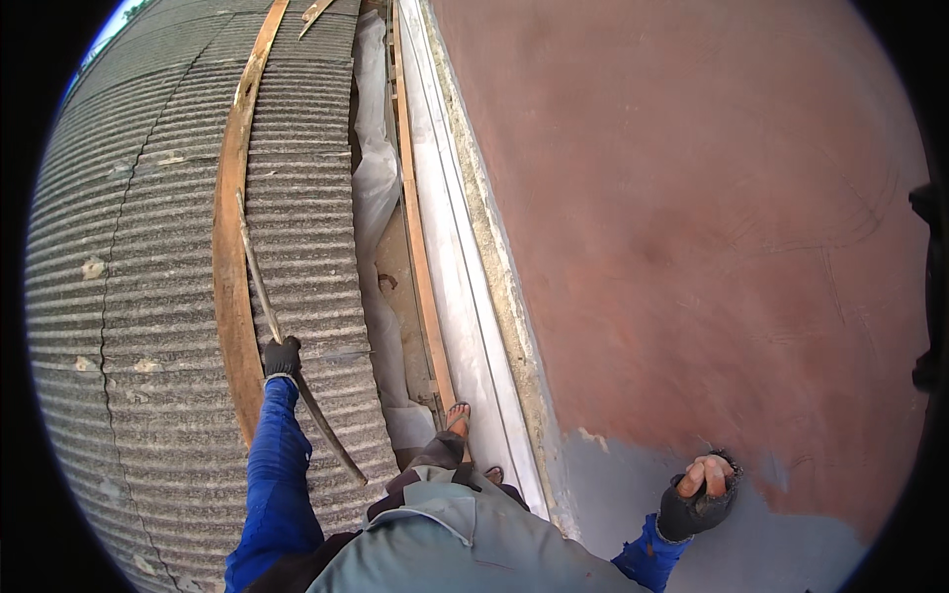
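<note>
My left hand (282, 358), in a black glove, is closed round a long thin wooden stick (259, 267). The stick lies slantwise over the corrugated roof, its upper end overlapping a long wooden plank (232, 198). On the right, my right hand (700, 497) wears a dark glove with bare fingertips. Its fingers are curled in, close to a broad surface (652, 227) that is reddish brown above and grey (613, 494) below. A dark edge shows behind the fingertips; whether it is glove or a held thing is unclear.
Grey corrugated roofing (168, 296) fills the left side. A narrow gap with crumpled translucent sheeting (376, 168) runs beside it. My sandaled foot (458, 419) is on or beside a thin wooden strip (420, 267), next to a whitish ledge (450, 227). A broken wood piece (314, 14) lies at the top.
</note>
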The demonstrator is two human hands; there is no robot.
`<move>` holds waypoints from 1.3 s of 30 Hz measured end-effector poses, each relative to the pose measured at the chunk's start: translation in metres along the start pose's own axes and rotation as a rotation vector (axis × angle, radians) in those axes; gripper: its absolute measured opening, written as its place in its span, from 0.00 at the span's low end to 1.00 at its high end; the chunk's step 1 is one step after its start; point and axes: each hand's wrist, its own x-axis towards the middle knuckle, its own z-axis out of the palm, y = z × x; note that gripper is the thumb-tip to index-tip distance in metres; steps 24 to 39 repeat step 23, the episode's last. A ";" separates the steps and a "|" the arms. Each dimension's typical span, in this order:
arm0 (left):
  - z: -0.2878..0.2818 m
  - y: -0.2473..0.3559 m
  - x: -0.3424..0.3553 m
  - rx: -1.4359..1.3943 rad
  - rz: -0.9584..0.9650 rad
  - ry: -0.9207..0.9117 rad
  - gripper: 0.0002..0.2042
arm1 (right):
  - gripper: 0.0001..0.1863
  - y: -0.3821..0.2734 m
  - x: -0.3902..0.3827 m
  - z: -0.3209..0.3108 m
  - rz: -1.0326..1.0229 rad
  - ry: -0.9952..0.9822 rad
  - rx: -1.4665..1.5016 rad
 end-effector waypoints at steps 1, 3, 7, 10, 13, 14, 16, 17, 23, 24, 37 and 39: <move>-0.012 -0.016 0.006 0.062 0.022 -0.005 0.16 | 0.11 0.001 -0.002 0.000 0.032 0.002 0.026; -0.030 -0.051 0.009 0.175 0.021 -0.016 0.17 | 0.11 0.002 -0.006 0.004 0.062 0.035 0.022; -0.042 -0.115 -0.029 0.293 -0.008 -0.088 0.17 | 0.10 -0.004 -0.004 0.005 0.142 0.038 -0.121; -0.034 -0.152 -0.072 0.409 -0.119 -0.203 0.18 | 0.10 -0.013 0.001 0.005 0.278 0.026 -0.145; -0.014 -0.186 -0.116 0.401 -0.250 -0.366 0.18 | 0.15 -0.016 0.003 0.013 0.311 0.105 -0.213; -0.008 -0.195 -0.130 0.403 -0.343 -0.432 0.18 | 0.17 -0.017 0.003 0.015 0.349 0.119 -0.224; 0.004 -0.213 -0.158 0.403 -0.447 -0.486 0.20 | 0.18 -0.014 0.008 0.018 0.316 0.146 -0.332; 0.008 -0.221 -0.170 0.440 -0.383 -0.524 0.19 | 0.19 -0.014 0.012 0.021 0.301 0.164 -0.386; 0.029 -0.335 -0.180 0.692 -0.079 -0.617 0.26 | 0.24 -0.014 0.027 0.031 0.388 0.297 0.008; 0.029 -0.335 -0.180 0.692 -0.079 -0.617 0.26 | 0.24 -0.014 0.027 0.031 0.388 0.297 0.008; 0.029 -0.335 -0.180 0.692 -0.079 -0.617 0.26 | 0.24 -0.014 0.027 0.031 0.388 0.297 0.008; 0.029 -0.335 -0.180 0.692 -0.079 -0.617 0.26 | 0.24 -0.014 0.027 0.031 0.388 0.297 0.008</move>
